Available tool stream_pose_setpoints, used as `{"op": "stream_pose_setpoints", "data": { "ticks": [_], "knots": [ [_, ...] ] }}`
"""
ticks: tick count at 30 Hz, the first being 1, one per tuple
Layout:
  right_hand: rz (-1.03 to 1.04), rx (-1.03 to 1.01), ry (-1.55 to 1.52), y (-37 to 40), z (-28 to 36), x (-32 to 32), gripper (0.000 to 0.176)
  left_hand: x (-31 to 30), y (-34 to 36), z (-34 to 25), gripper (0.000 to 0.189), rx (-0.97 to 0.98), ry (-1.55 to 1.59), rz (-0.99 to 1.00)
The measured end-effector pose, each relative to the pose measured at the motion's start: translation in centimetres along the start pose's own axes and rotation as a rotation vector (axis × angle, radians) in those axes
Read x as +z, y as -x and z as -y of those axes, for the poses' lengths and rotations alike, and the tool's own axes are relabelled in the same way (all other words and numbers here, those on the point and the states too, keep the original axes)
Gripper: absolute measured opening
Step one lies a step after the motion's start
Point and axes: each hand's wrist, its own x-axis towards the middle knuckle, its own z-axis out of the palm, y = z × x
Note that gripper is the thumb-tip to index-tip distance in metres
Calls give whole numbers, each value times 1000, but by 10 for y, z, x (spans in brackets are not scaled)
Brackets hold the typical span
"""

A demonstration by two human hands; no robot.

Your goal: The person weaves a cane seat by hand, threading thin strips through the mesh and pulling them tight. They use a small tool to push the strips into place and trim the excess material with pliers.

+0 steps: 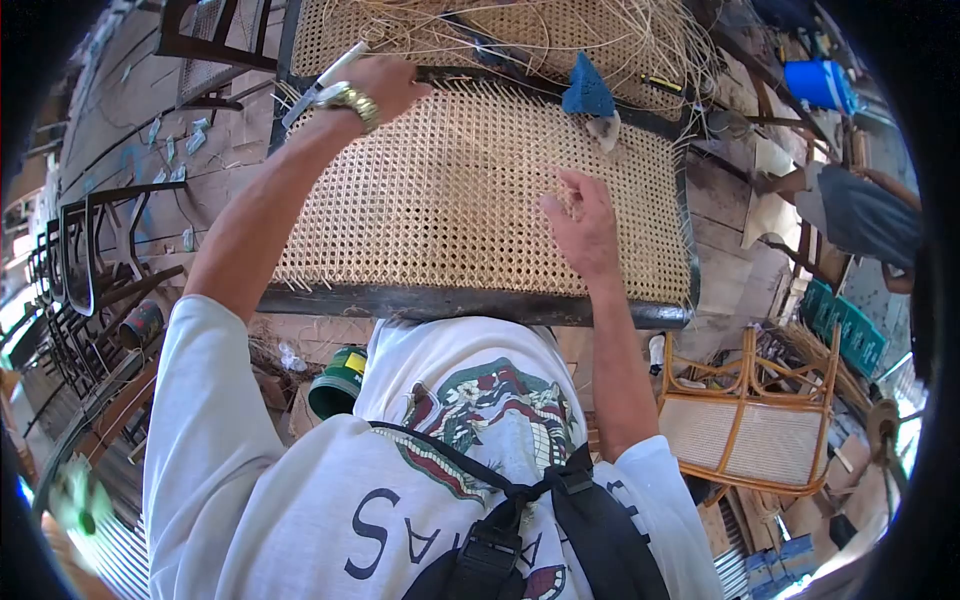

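A woven cane panel (430, 200) in a dark wooden frame lies in front of me, with loose strand ends along its far and near edges. My left hand (385, 88), with a gold watch at the wrist, is closed at the panel's far left edge; what its fingers hold, if anything, is hidden. Beside that wrist is a tool with a white handle (342, 65), partly covered by the arm. My right hand (585, 220) is over the right half of the weave, thumb and fingers apart, holding nothing. A blue pointed piece (588, 88) rests on the far frame bar.
Loose cane strands (620, 35) tangle over the far woven section. A rattan chair (745, 420) stands at right, a green can (340, 380) near my knees. Dark chair frames (95, 250) line the left. Another person (860, 205) is at far right, near a blue bucket (820, 87).
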Motion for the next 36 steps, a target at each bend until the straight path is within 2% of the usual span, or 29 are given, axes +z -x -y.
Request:
{"op": "stream_pose_setpoints", "data": {
  "ticks": [1,2,3,5,7,9,11,13,14,15,18,19,20,22,24,25,26,29,31,34,35,36],
  "knots": [
    [-55,93,87,6,0,-4,32,-4,6,7,56,-13,-11,-112],
    [-32,190,111,9,2,-7,31,-7,13,12,63,-59,41,-101],
    [-37,190,105,9,1,-6,31,-10,25,4,63,-56,34,-103],
    [3,186,257,9,-3,-2,28,-13,50,-12,67,-130,241,-98],
    [21,200,216,2,-7,3,27,16,69,-27,61,-79,376,-171],
    [37,212,175,-7,-5,5,26,20,100,-55,55,-165,527,-165],
    [145,329,-255,-17,1,3,25,38,121,-73,51,-146,647,-242],
    [193,292,-365,-20,-6,11,25,42,130,-90,45,-94,671,-328],
    [238,251,-468,-22,-8,13,25,44,127,-93,35,-41,568,-306],
    [238,237,-470,-25,-6,11,25,40,121,-99,35,-44,562,-319],
    [251,266,-295,-17,3,5,23,34,92,-116,24,73,461,-220],
    [200,211,-68,-12,5,3,22,37,77,-119,24,77,458,-225],
    [140,155,159,-12,7,0,20,38,62,-122,24,136,318,-123],
    [121,87,190,-11,-4,5,18,31,41,-124,30,236,104,71],
    [110,39,214,-3,-8,10,16,28,28,-123,33,281,41,129],
    [13,-29,261,0,-8,11,13,26,20,-123,36,321,-15,179],
    [-84,-92,309,2,-8,12,11,27,13,-123,42,333,-31,213],
    [-177,-36,324,9,-5,24,5,13,12,-128,45,315,73,286],
    [-176,6,321,9,-2,28,5,25,7,-123,48,376,66,266],
    [-166,29,317,9,-5,27,6,35,6,-117,49,322,147,146],
    [-149,12,307,10,-6,27,7,35,4,-113,49,340,145,152],
    [-156,24,313,10,-5,28,7,27,3,-110,46,267,108,175]
  ]
}}
